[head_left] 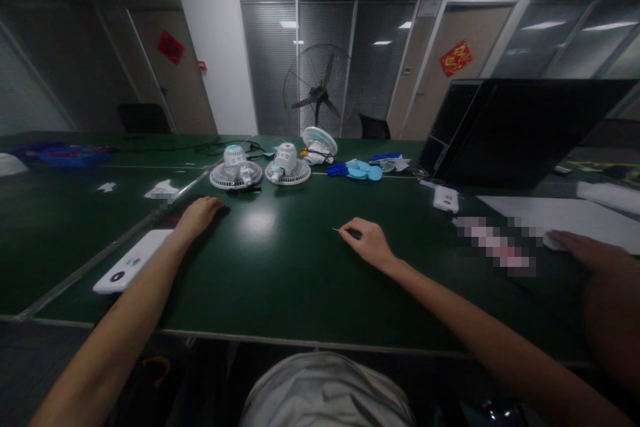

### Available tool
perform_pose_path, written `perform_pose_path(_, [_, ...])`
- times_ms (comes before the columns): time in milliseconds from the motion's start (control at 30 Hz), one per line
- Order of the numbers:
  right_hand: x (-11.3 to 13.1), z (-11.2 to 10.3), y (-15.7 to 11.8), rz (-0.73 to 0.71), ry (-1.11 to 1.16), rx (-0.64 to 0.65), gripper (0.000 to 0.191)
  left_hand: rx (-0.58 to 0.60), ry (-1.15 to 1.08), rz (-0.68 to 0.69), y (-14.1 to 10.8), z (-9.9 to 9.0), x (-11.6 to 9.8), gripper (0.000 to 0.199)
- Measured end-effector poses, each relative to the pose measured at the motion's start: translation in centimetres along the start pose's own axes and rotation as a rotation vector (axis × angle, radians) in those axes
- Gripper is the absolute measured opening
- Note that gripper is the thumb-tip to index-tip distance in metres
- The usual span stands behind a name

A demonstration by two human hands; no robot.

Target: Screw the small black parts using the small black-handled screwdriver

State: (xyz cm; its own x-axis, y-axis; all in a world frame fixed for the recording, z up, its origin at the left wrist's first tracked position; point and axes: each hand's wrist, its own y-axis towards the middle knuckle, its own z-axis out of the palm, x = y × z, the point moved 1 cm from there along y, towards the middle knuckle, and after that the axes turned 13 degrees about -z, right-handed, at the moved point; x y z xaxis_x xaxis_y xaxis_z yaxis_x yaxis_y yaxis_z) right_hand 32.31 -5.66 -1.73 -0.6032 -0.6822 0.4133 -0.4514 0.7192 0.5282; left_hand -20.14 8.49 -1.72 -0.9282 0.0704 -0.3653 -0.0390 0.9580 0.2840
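My right hand [369, 240] is a little above or on the green table right of the middle, thumb and forefinger pinched on a small thin pale stick [336, 229] that points left. Its exact kind is too small to tell. My left hand [201, 215] rests further left, palm down, fingers bent and close together over something dark whose end shows at the fingertips. What that dark thing is stays hidden. A white box-like device [131, 263] with a dark round mark lies beside my left forearm. Beyond my hands, two white fan heads [236, 170] [289, 167] lie face down.
A third fan head [320, 145] leans behind, near light-blue fan blades [364, 170] and blue gloves [338, 169]. A large black monitor [505, 130] stands at right, with a small white device [445, 199] before it. Another person's hand [575, 247] rests on white paper [600, 219]. A blue tray [75, 157] sits far left.
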Motion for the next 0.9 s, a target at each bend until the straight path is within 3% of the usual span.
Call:
perform_pose_path(200, [-0.1, 0.1, 0.0, -0.001, 0.001, 0.006, 0.022, -0.106, -0.136, -0.049, -0.2, -0.3, -1.1, 0.051])
perform_pose_path(500, [-0.3, 0.1, -0.1, 0.007, 0.013, 0.019, 0.023, -0.049, -0.191, -0.071, -0.2, 1.5, -2.3, 0.050])
perform_pose_path(900, [-0.4, 0.1, -0.1, 0.000, 0.010, 0.013, 0.023, -0.058, -0.176, -0.146, -1.1, 1.3, -3.5, 0.051])
